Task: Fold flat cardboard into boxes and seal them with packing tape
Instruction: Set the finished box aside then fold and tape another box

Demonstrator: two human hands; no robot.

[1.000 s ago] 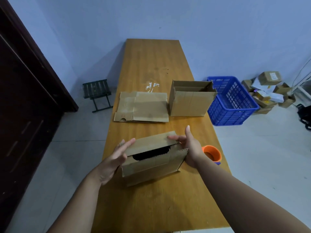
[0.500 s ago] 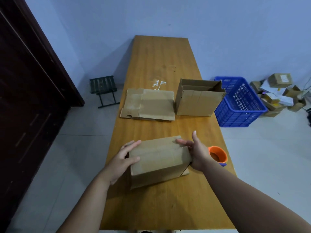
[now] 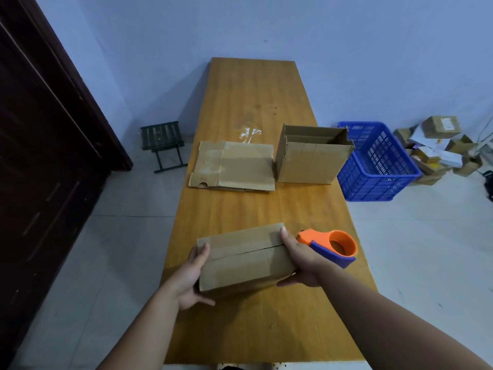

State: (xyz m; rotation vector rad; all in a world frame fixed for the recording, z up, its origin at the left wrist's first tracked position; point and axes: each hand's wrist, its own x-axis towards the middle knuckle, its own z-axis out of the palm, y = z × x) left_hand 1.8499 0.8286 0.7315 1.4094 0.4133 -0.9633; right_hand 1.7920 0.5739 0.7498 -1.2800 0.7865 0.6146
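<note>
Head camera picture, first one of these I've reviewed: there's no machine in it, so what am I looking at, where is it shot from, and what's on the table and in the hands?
No robot: a person works bare-handed, and the camera sits on their head, looking forward and down. The left hand and right hand each have a grip on one end of a folded box, thumbs on top; its top flaps meet, and no tape shows on the seam. Beside the right hand, an orange tape dispenser lies on the wooden table. Farther back lie flat cardboard and an open box. On the floor: a blue crate and a small stool.
</note>
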